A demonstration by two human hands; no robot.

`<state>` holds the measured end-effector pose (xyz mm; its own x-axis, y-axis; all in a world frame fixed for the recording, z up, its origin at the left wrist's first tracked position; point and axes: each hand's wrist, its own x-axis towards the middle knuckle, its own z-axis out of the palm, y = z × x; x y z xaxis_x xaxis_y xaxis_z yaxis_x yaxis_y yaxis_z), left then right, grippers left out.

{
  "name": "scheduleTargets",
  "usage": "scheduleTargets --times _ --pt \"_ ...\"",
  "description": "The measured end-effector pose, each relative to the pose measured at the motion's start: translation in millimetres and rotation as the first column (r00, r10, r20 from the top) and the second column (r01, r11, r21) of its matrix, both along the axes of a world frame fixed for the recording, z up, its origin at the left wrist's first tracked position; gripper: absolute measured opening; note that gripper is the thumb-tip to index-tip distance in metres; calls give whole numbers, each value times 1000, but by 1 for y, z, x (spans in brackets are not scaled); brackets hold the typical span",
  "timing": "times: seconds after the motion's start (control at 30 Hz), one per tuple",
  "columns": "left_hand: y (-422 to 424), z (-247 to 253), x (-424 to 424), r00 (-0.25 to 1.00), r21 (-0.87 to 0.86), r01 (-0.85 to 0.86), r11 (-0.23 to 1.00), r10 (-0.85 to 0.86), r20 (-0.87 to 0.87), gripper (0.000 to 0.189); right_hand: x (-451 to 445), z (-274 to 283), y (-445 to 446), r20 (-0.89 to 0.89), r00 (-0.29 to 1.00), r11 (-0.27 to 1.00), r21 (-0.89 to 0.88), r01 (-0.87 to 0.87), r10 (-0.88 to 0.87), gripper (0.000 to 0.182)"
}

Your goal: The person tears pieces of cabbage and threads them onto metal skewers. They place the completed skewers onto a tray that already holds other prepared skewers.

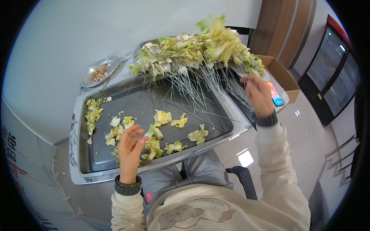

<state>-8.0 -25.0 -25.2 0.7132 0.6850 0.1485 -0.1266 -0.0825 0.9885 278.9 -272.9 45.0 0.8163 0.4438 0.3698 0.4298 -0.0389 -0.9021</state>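
My left hand [130,151] is over the near left part of a dark metal tray [136,101], fingers apart and holding nothing visible. Its thumb tip is close to loose cabbage pieces [154,145]; whether it touches them I cannot tell. My right hand [258,96], slightly blurred, hovers beside bare metal skewers [238,93] in a black container; its grip is unclear. Beyond it, a motion-blurred clump of cabbage [224,43] is above a long heap of skewered cabbage [179,55]. Skewer ends [190,89] from the heap stick out over the tray.
A round metal plate [86,80] holds small brownish scraps at the back left. A lit phone [275,93] lies at the table's right end, near an open cardboard box [284,75]. A chair armrest [244,179] is at my right. Farther right is a glass-doored cabinet [328,69].
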Motion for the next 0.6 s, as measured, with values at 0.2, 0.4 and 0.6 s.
scheduleTargets --times 0.2,0.4,0.6 --pt "-1 -2 -1 1000 5 -14 1000 14 4 41 166 -24 59 46 968 894 -373 247 -248 25" --pt "16 -1 -27 994 95 3 995 7 -108 34 159 -22 38 566 816 616 -602 508 -120 46" --pt "34 17 -37 916 272 217 937 -99 -388 27 27 -17 26 354 859 805 -584 -106 369 26"
